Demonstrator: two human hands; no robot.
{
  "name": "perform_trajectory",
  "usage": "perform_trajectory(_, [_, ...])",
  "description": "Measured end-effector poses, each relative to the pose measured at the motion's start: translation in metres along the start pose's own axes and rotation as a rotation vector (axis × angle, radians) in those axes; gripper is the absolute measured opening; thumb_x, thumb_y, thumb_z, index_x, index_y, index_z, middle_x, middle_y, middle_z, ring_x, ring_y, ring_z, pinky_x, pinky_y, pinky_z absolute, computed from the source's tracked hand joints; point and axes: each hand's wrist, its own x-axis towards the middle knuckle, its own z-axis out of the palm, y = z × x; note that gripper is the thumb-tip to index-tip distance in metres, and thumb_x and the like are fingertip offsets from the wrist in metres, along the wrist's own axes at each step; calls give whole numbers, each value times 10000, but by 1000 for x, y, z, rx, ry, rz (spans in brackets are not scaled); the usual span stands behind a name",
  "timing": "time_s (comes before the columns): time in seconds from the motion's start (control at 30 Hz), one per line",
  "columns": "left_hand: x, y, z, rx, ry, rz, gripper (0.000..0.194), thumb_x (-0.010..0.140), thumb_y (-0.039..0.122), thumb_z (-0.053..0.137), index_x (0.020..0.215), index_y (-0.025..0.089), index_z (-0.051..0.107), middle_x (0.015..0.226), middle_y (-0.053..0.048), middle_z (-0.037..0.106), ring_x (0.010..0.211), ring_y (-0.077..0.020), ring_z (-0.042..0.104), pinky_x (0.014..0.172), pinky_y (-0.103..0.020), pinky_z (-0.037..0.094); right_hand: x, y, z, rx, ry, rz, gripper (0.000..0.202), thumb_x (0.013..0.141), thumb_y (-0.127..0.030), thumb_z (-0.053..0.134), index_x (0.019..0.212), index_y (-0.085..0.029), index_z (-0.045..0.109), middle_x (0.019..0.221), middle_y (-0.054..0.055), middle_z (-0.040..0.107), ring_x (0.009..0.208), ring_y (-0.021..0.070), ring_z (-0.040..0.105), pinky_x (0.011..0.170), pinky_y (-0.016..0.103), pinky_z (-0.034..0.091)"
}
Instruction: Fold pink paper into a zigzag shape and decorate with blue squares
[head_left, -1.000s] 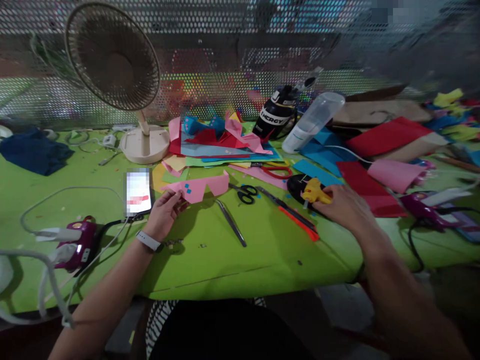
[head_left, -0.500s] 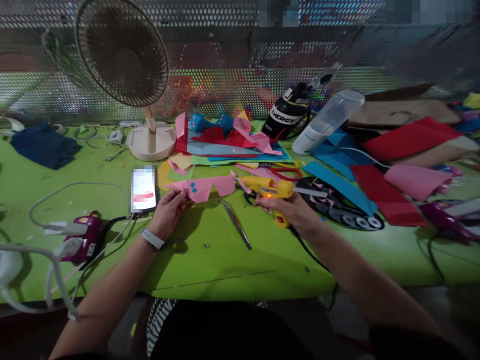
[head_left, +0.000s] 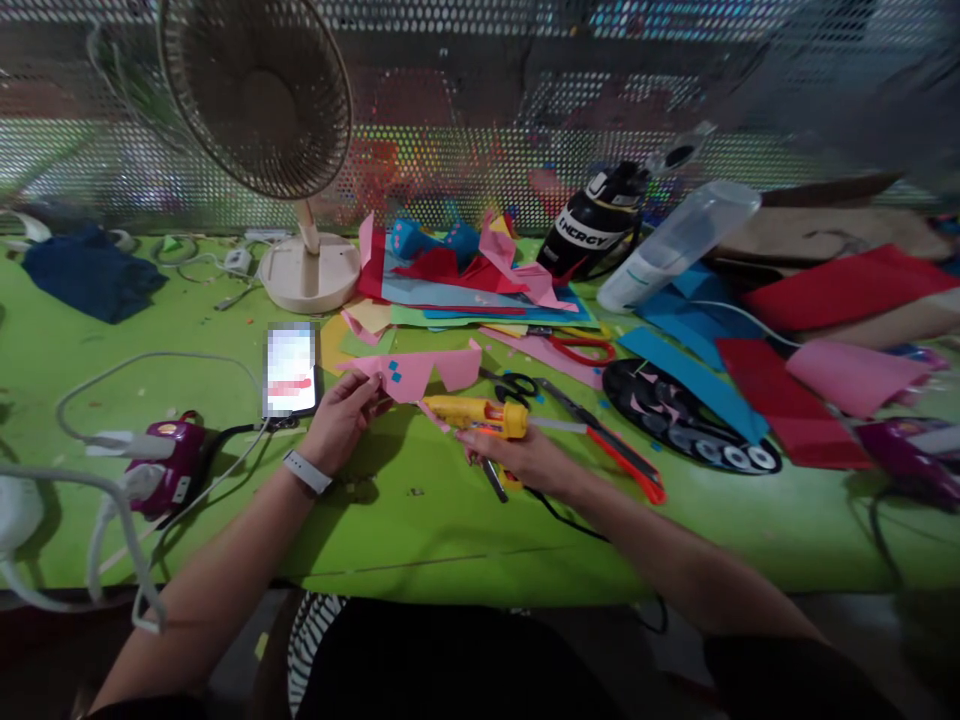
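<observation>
My left hand (head_left: 347,412) is closed, pinching the left end of a pink paper cut-out (head_left: 450,368) shaped like glasses. Two small blue diamonds lie on the paper beside my fingertips. My right hand (head_left: 517,455) is wrapped around a yellow glue gun (head_left: 472,412), with a clear glue stick poking out of its back. The nozzle points left, close to the lower edge of the cut-out; I cannot tell whether they touch. A narrow pink strip (head_left: 436,416) shows just under the nozzle. Metal tweezers (head_left: 493,482) lie on the table, partly hidden by my right hand.
Black-handled scissors (head_left: 517,386) and a red-handled cutter (head_left: 626,462) lie behind the glue gun. A phone (head_left: 291,370), a purple power adapter (head_left: 166,465) and cables are at left. Behind stand a fan (head_left: 309,270), stacked coloured paper (head_left: 450,292) and a black bottle (head_left: 589,235).
My right hand has brought the glue gun left and lower, to beneath the cut-out, uncovering the scissors and cutter. My left hand still holds the cut-out nearly in place. The view has shifted slightly.
</observation>
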Motion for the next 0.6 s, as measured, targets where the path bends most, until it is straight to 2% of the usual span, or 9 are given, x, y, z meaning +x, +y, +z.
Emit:
perform_trajectory(0.3, [-3,0,1,25,-13,-24,243,699,279,824,826,144,666,790,-10,709,732,-104,660,781,-261,531,11,8,6,-10,38,83,375,725,-572,641,809,-210,593,532,-45,496,441,106,455,389,227,422])
perform_trajectory(0.4, [-5,0,2,20,-9,-28,259,664,278,845,779,149,652,755,2,696,697,-97,648,764,-257,535,12,11,8,-7,79,82,404,694,-584,669,827,-208,603,522,-49,501,413,97,440,365,218,410])
perform_trajectory(0.6, [-6,1,3,35,-11,-28,264,657,293,852,759,154,653,747,4,688,701,-99,648,757,-252,541,14,22,8,-88,76,145,374,727,-564,662,804,-202,611,469,-51,488,389,100,460,370,216,421])
